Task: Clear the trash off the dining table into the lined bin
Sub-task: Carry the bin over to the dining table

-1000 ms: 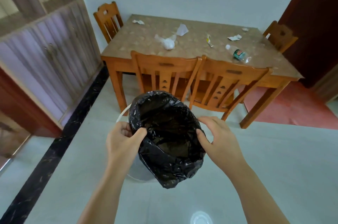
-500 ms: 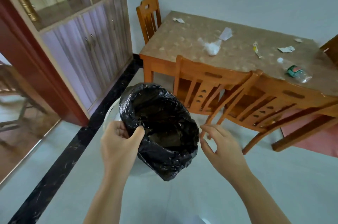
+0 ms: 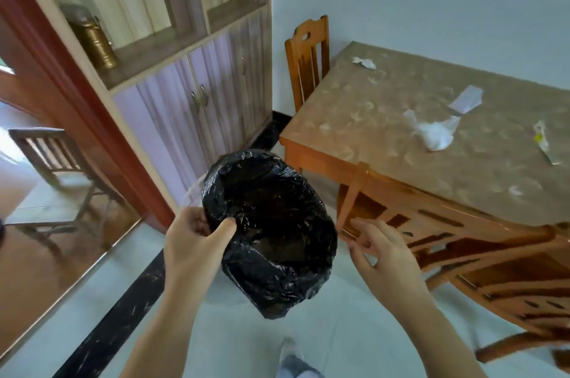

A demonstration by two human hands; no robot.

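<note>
My left hand (image 3: 197,242) grips the near left rim of the bin (image 3: 271,223), which is lined with a black plastic bag and held up above the floor. My right hand (image 3: 379,257) hovers just right of the bin with its fingers spread, touching nothing. The dining table (image 3: 364,137) stands to the right. On it lie a white plastic bag (image 3: 435,134), a paper scrap (image 3: 465,100), a crumpled paper (image 3: 365,62), a wrapper (image 3: 543,143) and a small white scrap (image 3: 515,191).
A wooden chair (image 3: 447,242) is tucked in at the table's near side, close to my right hand. Another chair (image 3: 307,54) stands at the table's left end. A cabinet (image 3: 191,100) lines the left wall, beside a doorway (image 3: 46,177). Pale floor tiles lie below.
The view has swung left and closer to the table's left corner. The bin stays in my left hand. My right hand has come off the bag's rim and opened.
</note>
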